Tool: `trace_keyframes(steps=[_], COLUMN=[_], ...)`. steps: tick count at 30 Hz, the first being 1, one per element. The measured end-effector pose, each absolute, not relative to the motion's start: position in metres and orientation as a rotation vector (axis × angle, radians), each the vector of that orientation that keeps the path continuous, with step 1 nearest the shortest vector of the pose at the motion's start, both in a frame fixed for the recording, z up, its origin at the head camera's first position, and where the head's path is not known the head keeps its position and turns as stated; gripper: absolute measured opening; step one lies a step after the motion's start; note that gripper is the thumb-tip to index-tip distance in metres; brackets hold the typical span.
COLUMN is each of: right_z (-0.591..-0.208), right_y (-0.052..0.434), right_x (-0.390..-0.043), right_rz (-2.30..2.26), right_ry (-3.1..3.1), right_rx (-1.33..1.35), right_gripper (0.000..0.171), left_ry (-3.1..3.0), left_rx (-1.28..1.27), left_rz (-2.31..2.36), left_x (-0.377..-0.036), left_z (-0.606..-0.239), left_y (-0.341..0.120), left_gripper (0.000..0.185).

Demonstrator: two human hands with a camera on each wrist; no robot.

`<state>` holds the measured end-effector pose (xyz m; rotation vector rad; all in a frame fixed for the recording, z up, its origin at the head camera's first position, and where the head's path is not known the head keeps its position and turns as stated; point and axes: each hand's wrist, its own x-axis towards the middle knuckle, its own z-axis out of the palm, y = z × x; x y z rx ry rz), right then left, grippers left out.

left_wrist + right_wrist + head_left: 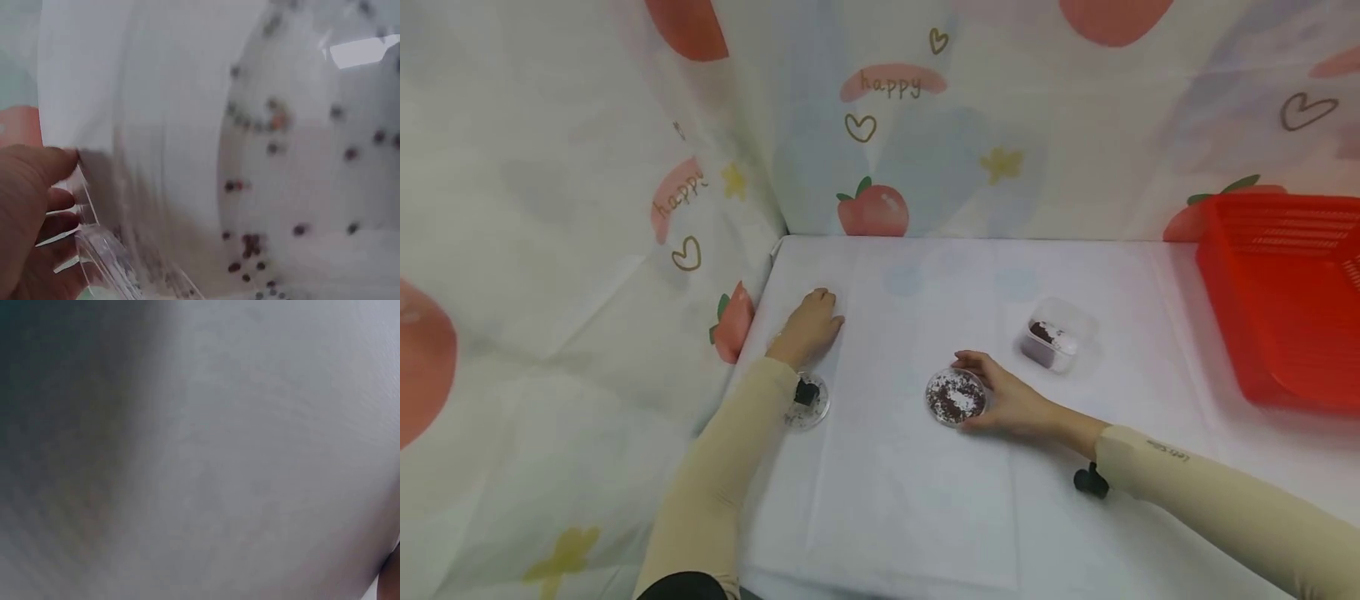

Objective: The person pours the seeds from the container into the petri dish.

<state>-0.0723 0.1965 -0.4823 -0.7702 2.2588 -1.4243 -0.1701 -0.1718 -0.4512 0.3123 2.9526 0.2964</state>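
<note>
A round clear dish [957, 397] with dark brown grains in it is at the middle of the table, and my right hand [1007, 400] grips its right side between thumb and fingers. Toward the table's left back edge, my left hand [811, 327] reaches palm down over a clear rim that it mostly hides. The left wrist view puts the thumb and fingertips right at a clear plastic edge. Under the left wrist sits another round clear dish [820, 410] with scattered dark specks; its clear wall [169, 156] fills the left wrist view. The right wrist view is mostly blur.
Right of the right hand stands a small clear rectangular box [1048, 342] with dark contents. A red plastic basket [1232, 308] is at the table's right side. Printed cloth [1037, 108] hangs behind the table and along its left side.
</note>
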Motion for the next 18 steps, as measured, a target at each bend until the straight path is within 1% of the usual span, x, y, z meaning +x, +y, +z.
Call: trace_keyframes(steps=[2,4,8,10,11,15,18], right_z=[-0.482,-0.482,-0.482,-0.482,-0.482,-0.483,-0.482], right_y=[0.195,0.195,0.195,0.195,0.195,0.196,0.196], right_x=[-0.072,-0.071,-0.071,-0.071,-0.071,-0.072,-0.072], right_rz=[-1.394,-1.371,-1.345,-1.345,-1.343,-1.342,-1.332], right_ry=[2.283,2.305,2.33,2.329,2.33,2.327,2.34], right_rx=[-0.743,-0.735,-0.741,-0.748,-0.749,-0.753,-0.757], right_gripper=[0.107,0.103,0.097,0.097,0.097,0.098,0.1], left_ry=[2.976,2.984,2.939,2.907,2.881,2.737,2.647], left_rx=[0.374,0.433,0.527,0.57,0.589,0.653,0.704], left_rz=[0.244,0.194,0.095,0.133,0.195,0.556,0.777], left_x=[-0.165,-0.159,-0.145,-0.137,-0.133,-0.115,-0.102], left_z=[-0.451,-0.447,-0.442,-0.442,-0.442,-0.436,-0.429], left_y=[-0.167,-0.16,-0.146,-0.141,-0.139,-0.129,-0.122], left_gripper=[0.036,0.024,0.01,0.004,0.004,0.012,0.014])
